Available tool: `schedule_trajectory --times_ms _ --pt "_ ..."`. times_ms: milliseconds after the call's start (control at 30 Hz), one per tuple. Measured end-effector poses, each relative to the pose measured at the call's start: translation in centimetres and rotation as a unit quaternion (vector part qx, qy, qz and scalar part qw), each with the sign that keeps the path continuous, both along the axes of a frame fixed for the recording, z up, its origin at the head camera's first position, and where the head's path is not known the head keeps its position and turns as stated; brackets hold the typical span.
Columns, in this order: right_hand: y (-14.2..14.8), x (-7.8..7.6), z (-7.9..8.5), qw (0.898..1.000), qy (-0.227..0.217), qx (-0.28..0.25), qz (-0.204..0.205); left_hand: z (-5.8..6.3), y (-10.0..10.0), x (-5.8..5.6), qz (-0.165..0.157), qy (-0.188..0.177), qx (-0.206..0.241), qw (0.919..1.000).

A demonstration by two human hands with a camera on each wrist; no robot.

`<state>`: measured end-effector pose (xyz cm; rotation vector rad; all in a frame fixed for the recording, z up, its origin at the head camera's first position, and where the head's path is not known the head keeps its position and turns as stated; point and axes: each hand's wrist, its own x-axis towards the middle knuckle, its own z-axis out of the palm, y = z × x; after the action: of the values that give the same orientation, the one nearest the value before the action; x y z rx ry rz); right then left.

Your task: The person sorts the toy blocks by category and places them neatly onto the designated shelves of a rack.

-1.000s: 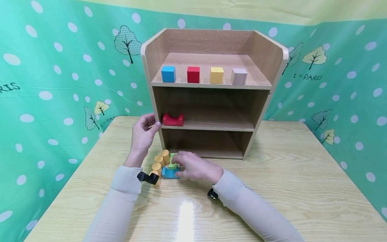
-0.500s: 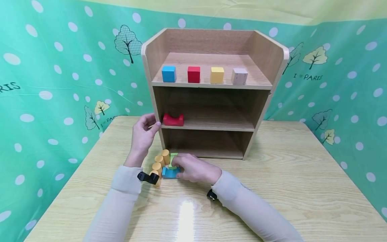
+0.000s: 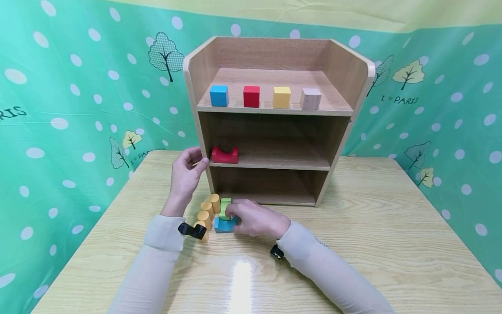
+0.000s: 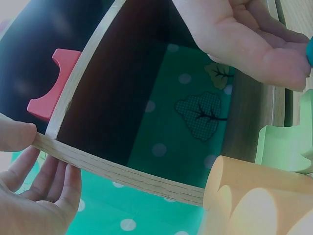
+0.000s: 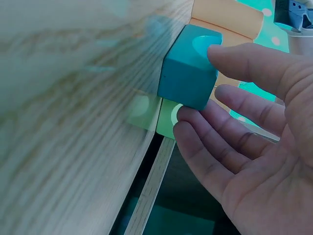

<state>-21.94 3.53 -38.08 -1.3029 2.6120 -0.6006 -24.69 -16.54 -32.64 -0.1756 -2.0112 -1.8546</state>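
Note:
My right hand (image 3: 256, 219) pinches a blue arch block (image 3: 223, 225) on the table, thumb on one side and fingertips on the other, as the right wrist view shows. Behind that block lies a light green arch block (image 3: 225, 206), close to the shelf's foot. Several orange-yellow wooden cylinders (image 3: 204, 216) stand in a row to the left of both. With my left hand (image 3: 186, 174) I grip the left side panel (image 4: 117, 169) of the small wooden shelf, thumb at its front edge and fingers on the outer face. A red arch block (image 3: 225, 156) sits on the middle board nearby.
The wooden shelf (image 3: 270, 166) stands at the back of the table (image 3: 376, 244). On its top board are a blue cube (image 3: 218, 96), a red cube (image 3: 251, 97), a yellow cube (image 3: 281, 97) and a whitish cube (image 3: 310, 99). A dotted green cloth (image 3: 78, 109) hangs behind.
The right hand has closed in on the blue arch block and shifted it slightly right, away from the cylinders. The left hand stays on the side panel.

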Motion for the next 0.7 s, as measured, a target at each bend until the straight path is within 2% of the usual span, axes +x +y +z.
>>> schedule_trajectory --times_ms 400,700 --pt "0.55 0.10 0.27 1.000 0.002 0.013 0.003 -0.01 0.13 -0.17 -0.002 0.004 0.014 0.9999" --pt "0.38 0.04 0.16 1.000 -0.004 0.024 0.006 -0.04 0.09 -0.11 0.001 0.003 0.007 1.0000"
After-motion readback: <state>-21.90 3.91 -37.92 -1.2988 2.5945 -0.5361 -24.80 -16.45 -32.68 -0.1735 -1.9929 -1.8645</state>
